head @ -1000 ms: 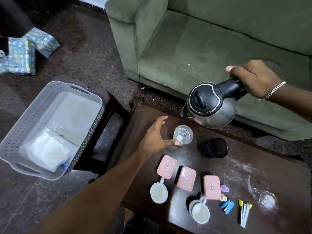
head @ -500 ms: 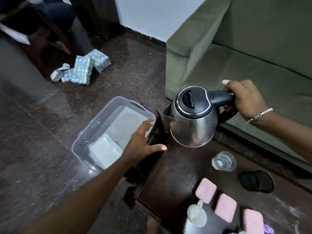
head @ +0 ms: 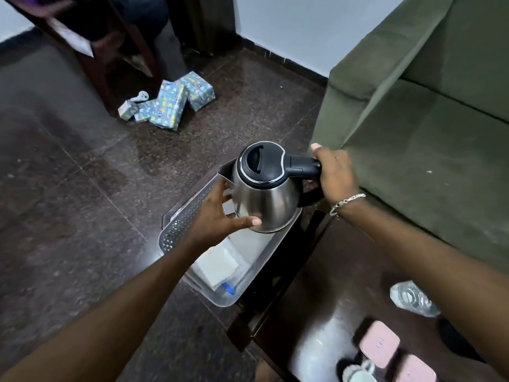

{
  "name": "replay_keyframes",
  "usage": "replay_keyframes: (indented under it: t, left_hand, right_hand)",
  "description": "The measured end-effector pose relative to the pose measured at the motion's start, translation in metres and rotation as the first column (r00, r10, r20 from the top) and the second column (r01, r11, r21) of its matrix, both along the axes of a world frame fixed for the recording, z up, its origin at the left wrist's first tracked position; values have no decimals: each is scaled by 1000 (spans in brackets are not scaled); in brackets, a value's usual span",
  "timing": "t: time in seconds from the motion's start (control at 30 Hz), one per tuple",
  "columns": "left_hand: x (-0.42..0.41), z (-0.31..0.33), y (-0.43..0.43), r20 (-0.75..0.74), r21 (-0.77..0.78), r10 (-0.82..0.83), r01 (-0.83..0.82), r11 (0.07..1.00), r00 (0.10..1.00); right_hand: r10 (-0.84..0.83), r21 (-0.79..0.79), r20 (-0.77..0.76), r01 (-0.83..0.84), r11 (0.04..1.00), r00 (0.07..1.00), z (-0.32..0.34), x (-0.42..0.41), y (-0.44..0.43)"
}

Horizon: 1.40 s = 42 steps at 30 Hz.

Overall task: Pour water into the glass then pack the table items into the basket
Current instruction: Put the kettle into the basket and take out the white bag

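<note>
A steel kettle (head: 268,199) with a black lid hangs upright over the grey perforated basket (head: 181,224). My right hand (head: 334,175) grips its black handle. My left hand (head: 217,216) rests against the kettle's lower left side, fingers spread, thumb along its base. The basket stands on a low stool left of the dark table (head: 325,312) and holds a white packet (head: 217,264). The glass (head: 413,297) with water stands on the table at the right, partly behind my right forearm. Pink lidded boxes (head: 380,344) and a white cup (head: 358,374) lie at the bottom right.
A green sofa (head: 429,133) runs along the right, close to the table. Blue wrapped parcels (head: 170,106) lie on the dark tiled floor at the back, beside a wooden chair (head: 110,59). Open floor spreads to the left of the basket.
My right hand has carried the kettle left from above the table to over the basket. My left hand left the glass and came up against the kettle's side. The view swung left.
</note>
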<state>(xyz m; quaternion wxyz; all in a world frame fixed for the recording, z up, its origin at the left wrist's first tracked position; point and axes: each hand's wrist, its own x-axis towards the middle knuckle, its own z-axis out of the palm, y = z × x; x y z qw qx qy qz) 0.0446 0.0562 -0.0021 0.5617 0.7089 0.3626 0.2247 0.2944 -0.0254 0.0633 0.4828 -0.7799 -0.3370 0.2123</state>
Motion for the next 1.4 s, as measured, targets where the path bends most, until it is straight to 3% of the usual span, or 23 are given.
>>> replay_keyframes:
  t: [0.2, 0.47, 0.8, 0.87, 0.93, 1.03, 1.1, 1.17, 1.27, 1.4]
  left_hand:
    - [-7, -40, 28, -21, 24, -49, 50, 998, 999]
    - [-17, -76, 44, -31, -36, -57, 55, 998, 998]
    - [-23, -76, 40, -76, -123, -42, 33, 992, 996]
    - [-31, -79, 39, -160, -136, -29, 7, 991, 987]
    - [-44, -83, 39, -329, -57, -29, 11, 998, 944]
    - [-66, -89, 38, -678, 115, 4, 100, 988, 735]
    - [-77, -92, 32, -783, 170, 42, 148, 974, 621]
    - [-82, -95, 28, -832, 184, 63, 168, 968, 551]
    - [-87, -97, 29, -837, 119, 54, 85, 989, 544]
    - [-88, -98, 31, -826, 77, 34, 53, 996, 563]
  right_hand:
    - [-35, -11, -160, 34, 999, 987, -57, -14, 20]
    - [-26, -26, -146, 22, 999, 989, -82, -25, 21]
    - [-16, -25, -75, 15, 1000, 997, -83, -28, 22]
    - [-25, 21, -34, 26, 999, 999, -82, -31, 17]
    - [-80, 63, 175, 70, 996, 981, -83, -37, 7]
    - [-176, 108, 450, 143, 984, 876, -82, -60, -16]
    - [-124, 139, 512, 60, 988, 850, -86, -92, -31]
    - [44, 87, 488, -98, 991, 872, -96, -130, -41]
    - [314, -168, 288, -275, 947, 904, -112, -182, -43]
    - [335, -501, -88, -332, 799, 938, -130, -223, -35]
